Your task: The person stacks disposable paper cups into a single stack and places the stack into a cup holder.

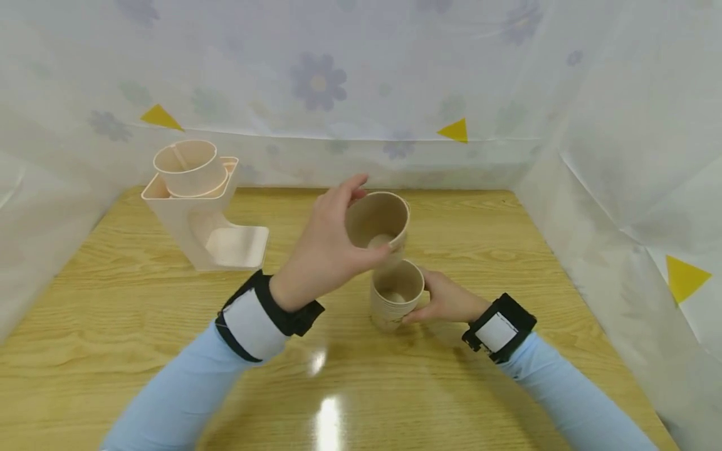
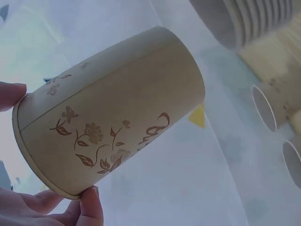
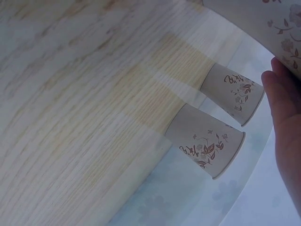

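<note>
My left hand [image 1: 327,244] pinches a paper cup [image 2: 110,110] by its rim, thumb and fingers on opposite sides. The cup is beige with brown printed flowers and is tilted, its mouth facing me. Just below it, my right hand [image 1: 448,299] grips a stack of nested paper cups [image 1: 388,311] from the right side, their mouths up. In the right wrist view, two similar cups, a nearer one [image 3: 205,141] and a farther one [image 3: 233,93], stand side by side on the table. The lifted cup hides them in the head view.
At the back left stands a pale plastic holder [image 1: 188,219] with a flat foot. A round container [image 1: 192,178] with a thin stick inside sits in its top. Flower-patterned white sheeting [image 1: 383,75] encloses the wooden table [image 1: 113,313] behind and at the sides.
</note>
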Demonstrator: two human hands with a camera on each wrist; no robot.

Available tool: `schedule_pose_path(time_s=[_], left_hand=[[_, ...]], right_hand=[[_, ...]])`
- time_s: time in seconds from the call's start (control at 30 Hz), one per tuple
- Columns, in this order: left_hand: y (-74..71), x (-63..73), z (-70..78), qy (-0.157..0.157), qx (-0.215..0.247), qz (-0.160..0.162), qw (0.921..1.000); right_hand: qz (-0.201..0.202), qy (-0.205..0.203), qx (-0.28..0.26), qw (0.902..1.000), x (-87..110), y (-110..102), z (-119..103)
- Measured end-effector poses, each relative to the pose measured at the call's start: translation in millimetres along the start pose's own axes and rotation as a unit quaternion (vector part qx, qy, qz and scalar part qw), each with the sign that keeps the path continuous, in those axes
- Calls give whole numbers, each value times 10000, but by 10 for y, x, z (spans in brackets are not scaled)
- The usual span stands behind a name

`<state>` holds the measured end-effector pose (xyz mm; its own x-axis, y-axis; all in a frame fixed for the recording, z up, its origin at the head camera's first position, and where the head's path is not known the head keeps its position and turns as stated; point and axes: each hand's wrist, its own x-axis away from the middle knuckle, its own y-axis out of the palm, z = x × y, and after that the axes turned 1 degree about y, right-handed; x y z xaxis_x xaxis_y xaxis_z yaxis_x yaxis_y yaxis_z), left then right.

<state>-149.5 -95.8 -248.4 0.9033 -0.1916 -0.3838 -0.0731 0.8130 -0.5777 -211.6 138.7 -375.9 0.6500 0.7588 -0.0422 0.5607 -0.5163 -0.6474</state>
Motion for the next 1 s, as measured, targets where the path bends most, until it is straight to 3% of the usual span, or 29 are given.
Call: schedule_pose_path(time_s=[0.13,0.53,1.0], left_hand=[[121,49,55,311,2,-236,9992],[386,67,-94,-279,-154,-1076,9937],[555,92,-171,-248,-519,-1483,9873]], right_hand=[[-76,-11,61,10000,0,-1,30],[-35,-31,23,10000,4,-6,10],[46,-70,-47,10000,-1,5,29]])
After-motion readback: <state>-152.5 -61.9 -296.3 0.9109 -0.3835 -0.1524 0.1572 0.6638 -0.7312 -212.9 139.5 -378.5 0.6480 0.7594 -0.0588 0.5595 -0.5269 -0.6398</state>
